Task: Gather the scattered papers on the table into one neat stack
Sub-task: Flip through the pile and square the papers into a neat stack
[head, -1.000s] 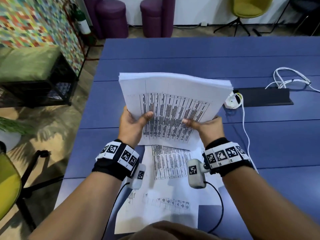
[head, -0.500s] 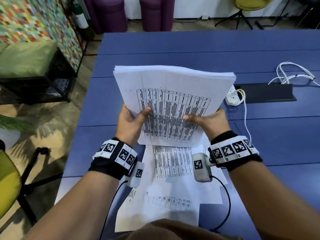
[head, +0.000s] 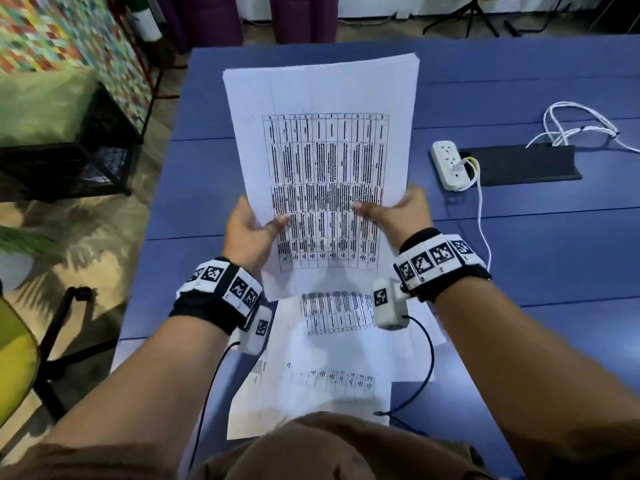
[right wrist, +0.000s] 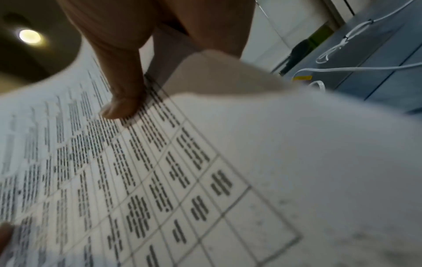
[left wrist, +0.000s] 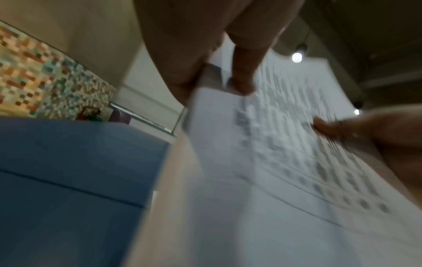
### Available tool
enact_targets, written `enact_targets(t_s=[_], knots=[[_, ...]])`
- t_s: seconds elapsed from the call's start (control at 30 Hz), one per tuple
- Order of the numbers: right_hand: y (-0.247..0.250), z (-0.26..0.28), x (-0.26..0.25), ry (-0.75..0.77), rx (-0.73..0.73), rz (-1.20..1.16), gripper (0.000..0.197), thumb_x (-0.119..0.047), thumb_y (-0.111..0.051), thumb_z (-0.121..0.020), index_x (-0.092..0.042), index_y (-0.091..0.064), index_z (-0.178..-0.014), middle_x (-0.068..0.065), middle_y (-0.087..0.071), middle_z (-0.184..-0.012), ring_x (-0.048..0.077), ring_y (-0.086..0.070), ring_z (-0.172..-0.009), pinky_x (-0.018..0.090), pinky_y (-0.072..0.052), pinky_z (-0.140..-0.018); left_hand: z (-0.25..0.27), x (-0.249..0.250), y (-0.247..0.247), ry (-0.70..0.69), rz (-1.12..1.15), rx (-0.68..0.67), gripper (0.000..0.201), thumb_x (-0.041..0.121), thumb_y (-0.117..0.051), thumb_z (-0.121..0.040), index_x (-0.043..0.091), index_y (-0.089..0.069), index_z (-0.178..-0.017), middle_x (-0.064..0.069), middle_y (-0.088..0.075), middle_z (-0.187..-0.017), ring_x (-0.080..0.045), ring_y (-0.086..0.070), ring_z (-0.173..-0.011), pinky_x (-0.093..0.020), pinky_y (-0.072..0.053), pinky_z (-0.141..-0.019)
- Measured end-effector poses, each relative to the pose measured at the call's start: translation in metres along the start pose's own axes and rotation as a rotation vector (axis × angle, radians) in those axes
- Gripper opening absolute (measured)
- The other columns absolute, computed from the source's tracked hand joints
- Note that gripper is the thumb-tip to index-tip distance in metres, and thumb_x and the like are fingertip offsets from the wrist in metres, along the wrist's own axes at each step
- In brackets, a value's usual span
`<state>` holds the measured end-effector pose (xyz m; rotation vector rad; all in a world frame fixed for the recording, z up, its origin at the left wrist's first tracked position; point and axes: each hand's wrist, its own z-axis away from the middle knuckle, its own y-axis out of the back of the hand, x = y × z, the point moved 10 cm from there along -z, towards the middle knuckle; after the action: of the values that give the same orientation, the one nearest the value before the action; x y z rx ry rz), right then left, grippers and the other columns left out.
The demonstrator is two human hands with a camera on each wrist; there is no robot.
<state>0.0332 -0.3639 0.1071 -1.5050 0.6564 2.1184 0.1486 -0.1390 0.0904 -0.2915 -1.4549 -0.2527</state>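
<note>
A thick sheaf of white printed paper sheets (head: pixel 322 161) is being gripped upright above the blue table (head: pixel 519 237) by the left hand (head: pixel 247 233) and right hand (head: pixel 401 211), and is best being tapped square before loose near sheets (head: pixel 311 386) are being added.

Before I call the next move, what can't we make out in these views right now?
- Loose sheets on the table: head view, partly covered by the held stack and both wrists; count unclear.
- Printed text: too small in head view, blurred in wrist views.
- Fingers behind the stack: hidden by paper; only thumbs show on left hand and right hand.
</note>
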Motion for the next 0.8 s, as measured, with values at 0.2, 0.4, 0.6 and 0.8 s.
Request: enact_targets(t_s=[0.2,0.4,0.6,0.8], knots=[[-0.014,0.007,0.051,-0.062,-0.101,0.017,0.049,-0.021,-0.088,-0.061,-0.012,-0.06,-0.101,-0.001,-0.07,-0.094,0.012,-0.067,-0.09,0.03,-0.054,-0.087,0.053,-0.044,0.021,0.222,0.196,-0.122,0.053,0.013,-0.076,-0.073,0.018,-0.054,-0.121,0.001,-0.072,-0.113,-0.012,-0.067,-0.106,-0.024,-0.054,-0.085],[0.024,0.013,0.145,-0.254,0.182,0.403,0.049,-0.04,-0.074,-0.079,-0.013,-0.051,-0.112,0.016,-0.056,-0.115,0.03,-0.056,-0.099,0.047,-0.049,-0.089,0.105,-0.118,0.095,0.379,0.136,0.053,0.068,0.026,-0.089,-0.06,0.019,-0.06,-0.122,-0.005,-0.07,-0.117,-0.021,-0.065,-0.11,-0.036,-0.048,-0.09],[0.054,0.031,0.167,-0.371,0.281,1.051,0.109,-0.074,-0.075,-0.051,-0.009,-0.036,-0.13,0.013,-0.039,-0.13,0.03,-0.036,-0.124,0.048,-0.039,-0.096,0.142,-0.155,0.162,0.475,0.046,0.221,0.04,0.005,-0.062,-0.09,0.02,-0.056,-0.126,-0.005,-0.068,-0.119,-0.021,-0.063,-0.108,-0.05,-0.038,-0.107],[0.046,0.006,0.186,-0.519,0.152,0.852,0.11,-0.052,-0.09,-0.045,-0.003,-0.04,-0.129,0.016,-0.048,-0.134,0.035,-0.045,-0.126,0.047,-0.044,-0.101,0.163,-0.169,0.171,0.59,0.066,0.26,0.046,0.005,-0.057,-0.094,0.018,-0.046,-0.138,-0.005,-0.061,-0.126,-0.016,-0.06,-0.103,-0.033,-0.041,-0.084]])
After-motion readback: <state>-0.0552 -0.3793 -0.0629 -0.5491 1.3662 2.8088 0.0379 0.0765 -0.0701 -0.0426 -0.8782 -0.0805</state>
